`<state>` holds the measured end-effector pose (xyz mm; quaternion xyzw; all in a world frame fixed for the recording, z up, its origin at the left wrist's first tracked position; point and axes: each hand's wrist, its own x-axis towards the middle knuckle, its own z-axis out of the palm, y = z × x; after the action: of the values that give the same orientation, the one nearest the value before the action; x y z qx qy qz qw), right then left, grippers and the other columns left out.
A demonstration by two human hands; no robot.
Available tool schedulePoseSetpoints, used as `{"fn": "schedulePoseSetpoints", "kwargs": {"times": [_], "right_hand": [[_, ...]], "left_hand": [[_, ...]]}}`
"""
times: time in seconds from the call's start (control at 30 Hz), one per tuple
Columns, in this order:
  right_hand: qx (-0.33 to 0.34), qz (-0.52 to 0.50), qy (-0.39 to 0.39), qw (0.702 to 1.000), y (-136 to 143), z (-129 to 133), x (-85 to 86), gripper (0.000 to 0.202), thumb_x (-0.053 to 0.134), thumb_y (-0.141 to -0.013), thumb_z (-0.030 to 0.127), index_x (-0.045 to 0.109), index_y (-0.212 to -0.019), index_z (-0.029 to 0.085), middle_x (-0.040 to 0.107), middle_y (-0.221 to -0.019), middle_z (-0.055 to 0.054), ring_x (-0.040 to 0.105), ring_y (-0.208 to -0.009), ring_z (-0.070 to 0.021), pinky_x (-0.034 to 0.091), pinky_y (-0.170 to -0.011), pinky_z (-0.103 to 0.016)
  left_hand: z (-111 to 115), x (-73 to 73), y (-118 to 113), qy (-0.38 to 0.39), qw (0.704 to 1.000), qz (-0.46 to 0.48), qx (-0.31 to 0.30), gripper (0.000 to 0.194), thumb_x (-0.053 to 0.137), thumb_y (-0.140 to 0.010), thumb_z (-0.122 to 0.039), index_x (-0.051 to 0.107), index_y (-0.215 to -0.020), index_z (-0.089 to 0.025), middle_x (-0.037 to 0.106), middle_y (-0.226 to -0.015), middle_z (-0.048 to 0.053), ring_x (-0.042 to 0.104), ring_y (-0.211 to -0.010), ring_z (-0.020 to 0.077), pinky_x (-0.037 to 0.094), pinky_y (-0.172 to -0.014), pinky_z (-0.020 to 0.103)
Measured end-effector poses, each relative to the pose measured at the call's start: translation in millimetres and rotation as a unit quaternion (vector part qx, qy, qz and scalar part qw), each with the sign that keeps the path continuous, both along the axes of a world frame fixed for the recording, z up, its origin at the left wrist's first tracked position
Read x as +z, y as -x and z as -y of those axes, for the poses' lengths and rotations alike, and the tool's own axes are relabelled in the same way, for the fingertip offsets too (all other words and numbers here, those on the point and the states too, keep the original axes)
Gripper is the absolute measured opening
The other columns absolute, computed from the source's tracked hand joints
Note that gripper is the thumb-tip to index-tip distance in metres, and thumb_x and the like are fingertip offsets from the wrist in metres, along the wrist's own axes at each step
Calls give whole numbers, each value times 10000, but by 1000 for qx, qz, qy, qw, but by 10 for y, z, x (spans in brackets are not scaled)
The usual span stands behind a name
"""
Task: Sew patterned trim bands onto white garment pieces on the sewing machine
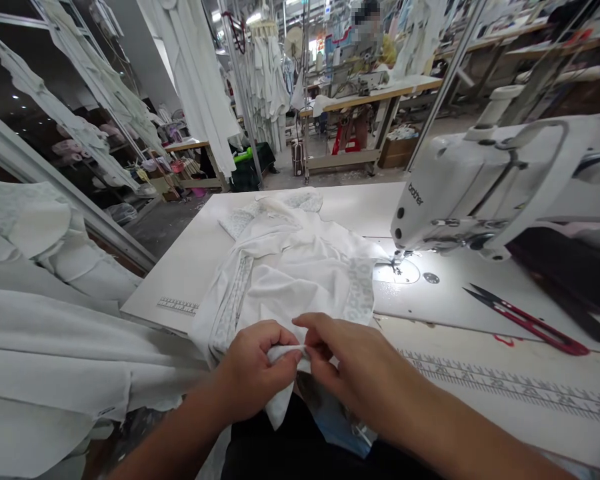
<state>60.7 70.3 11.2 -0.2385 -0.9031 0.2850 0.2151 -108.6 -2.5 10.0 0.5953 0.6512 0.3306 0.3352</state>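
A white garment (300,273) with pale patterned bands lies bunched over the near side of the sewing table. At its front edge, my left hand (257,363) is closed around a fold of the cloth, thumb on top. My right hand (343,357) pinches the same fold just beside the left thumb, its index finger partly raised. A pointed corner of the fabric hangs below my hands over my lap. The white sewing machine (480,180) stands to the right, its lamp lighting the needle area, and the garment's right edge reaches close to the needle plate (397,272).
Red-handled thread snips (527,320) lie on the machine bed at right. A printed ruler scale (505,387) runs along the near table edge. White cloth (70,353) is heaped at left. Beyond stand metal poles, hanging garments (270,87), another worktable (380,93) and a person.
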Motion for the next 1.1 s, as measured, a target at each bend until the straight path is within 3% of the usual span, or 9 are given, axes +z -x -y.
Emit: {"fn": "schedulePoseSetpoints", "kwargs": {"times": [0.1, 0.3, 0.47, 0.67, 0.87, 1.1], "right_hand": [[-10, -4, 1, 1000, -14, -12, -32, 276, 451, -829, 100, 526, -1072, 209, 637, -728, 19, 605, -603, -143, 407, -527, -252], [10, -33, 120, 992, -75, -33, -49, 366, 436, -861, 128, 402, -1205, 246, 636, -779, 44, 603, -613, -108, 437, -525, -216], [-16, -55, 96, 994, -36, -16, -124, 322, 448, -821, 117, 415, -1120, 231, 618, -711, 44, 583, -565, -118, 422, -491, -227], [1, -90, 143, 986, -40, -6, -152, 283, 460, -847, 156, 381, -1101, 251, 635, -779, 15, 609, -640, -134, 442, -479, -237], [-25, -95, 149, 984, -49, 7, -204, 209, 461, -821, 141, 398, -987, 251, 609, -748, 27, 587, -608, -119, 430, -446, -214], [0, -99, 173, 980, -95, 4, -212, 265, 470, -860, 164, 371, -1089, 256, 625, -804, 14, 613, -656, -129, 429, -429, -203]], "left_hand": [[4, -11, -8, -10, 1000, -21, -3, 68, 584, -800, -205, 625, -751, -182, 595, -717, -16, 522, -664, 121, 406, -630, 230], [6, -46, 3, -7, 999, -28, -13, 75, 586, -809, -214, 606, -743, -184, 581, -712, -21, 522, -665, 117, 398, -612, 222], [12, -41, -18, -16, 999, -30, -14, 62, 593, -791, -190, 605, -731, -181, 578, -698, -24, 519, -655, 112, 400, -619, 223], [4, -31, -27, -9, 999, -31, -11, 53, 602, -777, -191, 620, -729, -179, 584, -689, -20, 521, -645, 115, 398, -606, 225], [-6, -64, -33, -19, 999, -34, -14, 64, 607, -771, -199, 615, -711, -178, 584, -675, -20, 522, -635, 114, 397, -596, 219], [-11, -41, -44, -7, 999, -30, -12, 50, 606, -761, -193, 628, -719, -177, 596, -682, -13, 539, -653, 122, 407, -607, 220]]}}
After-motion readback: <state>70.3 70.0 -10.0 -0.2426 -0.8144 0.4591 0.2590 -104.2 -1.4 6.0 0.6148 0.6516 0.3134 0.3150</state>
